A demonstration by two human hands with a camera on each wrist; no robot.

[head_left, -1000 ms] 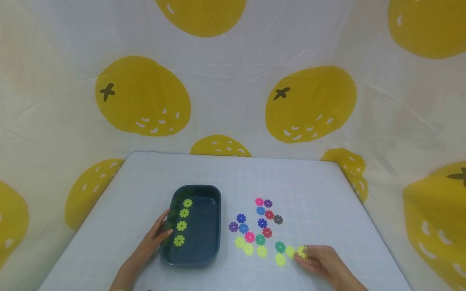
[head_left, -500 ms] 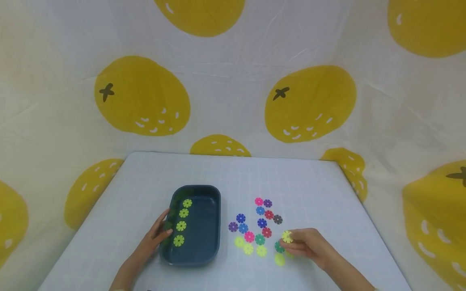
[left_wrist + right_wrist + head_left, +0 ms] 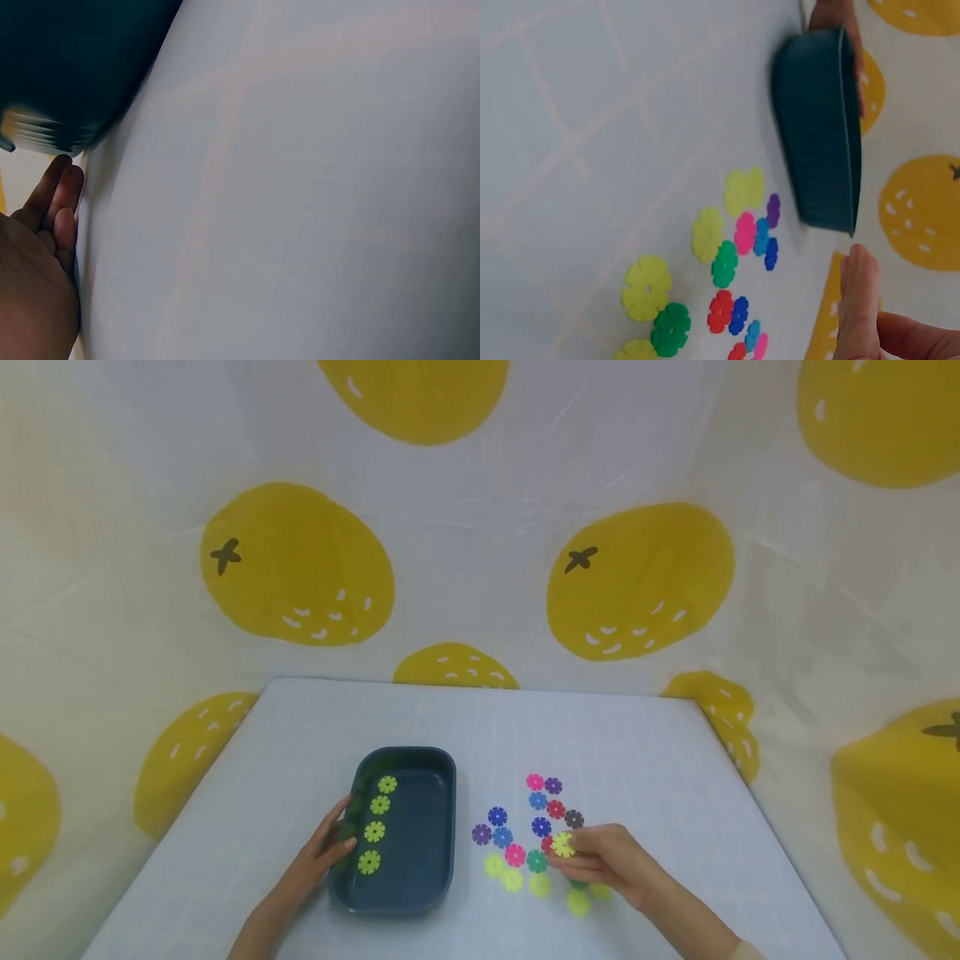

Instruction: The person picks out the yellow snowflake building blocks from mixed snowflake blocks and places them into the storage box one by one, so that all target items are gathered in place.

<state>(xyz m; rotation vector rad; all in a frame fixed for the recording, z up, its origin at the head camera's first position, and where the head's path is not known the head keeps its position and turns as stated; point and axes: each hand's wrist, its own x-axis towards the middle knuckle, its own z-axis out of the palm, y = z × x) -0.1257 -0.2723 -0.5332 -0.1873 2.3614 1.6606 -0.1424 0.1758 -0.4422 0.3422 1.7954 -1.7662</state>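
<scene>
My left hand (image 3: 318, 856) holds the left side of a dark blue tray (image 3: 416, 906), its thumb at the rim; in the left wrist view, the fingers (image 3: 66, 187) lie against the tray's outside. A column of several yellow-green notched discs, like snowflake building pieces, lies along the tray's left half. Between thumb and forefinger, my right hand (image 3: 611, 856) pinches a yellow snowflake disc (image 3: 563, 844), held above the loose discs right of the tray. In the right wrist view the hand (image 3: 861, 307) shows, but the pinched disc does not.
Loose discs lie on the white cloth: pink (image 3: 515, 855), green (image 3: 536, 861), purple (image 3: 482, 834), black (image 3: 573, 819), and several blue, red and yellow. The right hand partly covers a few. A lemon-printed curtain (image 3: 480, 560) hangs behind the table (image 3: 637, 743).
My right hand has lifted the yellow disc and carried it left and away from me, over the other discs. The left hand stays on the tray.
</scene>
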